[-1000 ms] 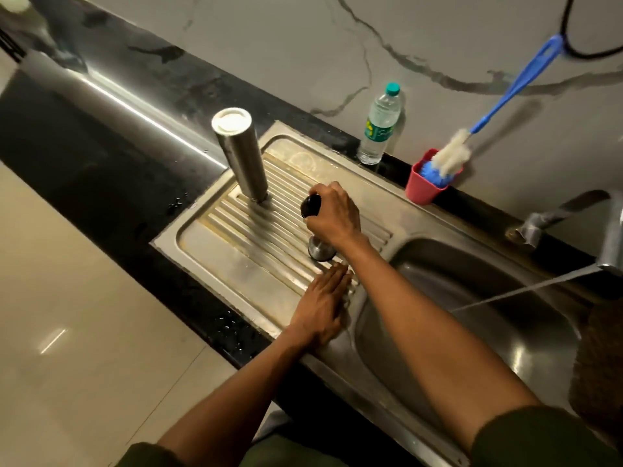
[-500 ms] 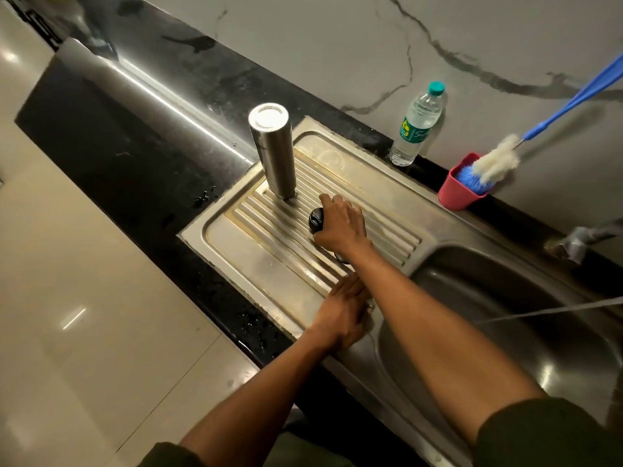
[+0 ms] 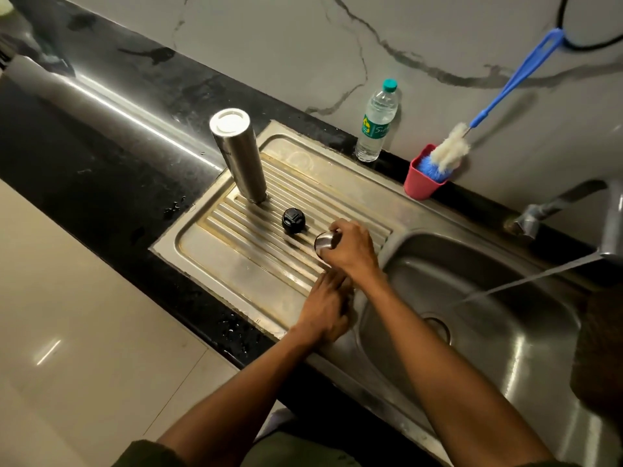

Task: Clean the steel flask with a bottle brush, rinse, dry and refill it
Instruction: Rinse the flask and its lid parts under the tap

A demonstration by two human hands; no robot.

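Steel flask (image 3: 240, 160): stands inverted on the ribbed drainboard (image 3: 215, 264), near its back left edge; we keep elbows clear.
Black stopper (image 3: 293, 220): lies just beside our path.
Left hand (image 3: 325, 306): fingers relaxed, resting on the drainboard's front.
Right hand (image 3: 350, 249): fingers curled round the steel cap (image 3: 324, 243); we judge it should be carried right into the sink (image 3: 505, 348), where room is open.
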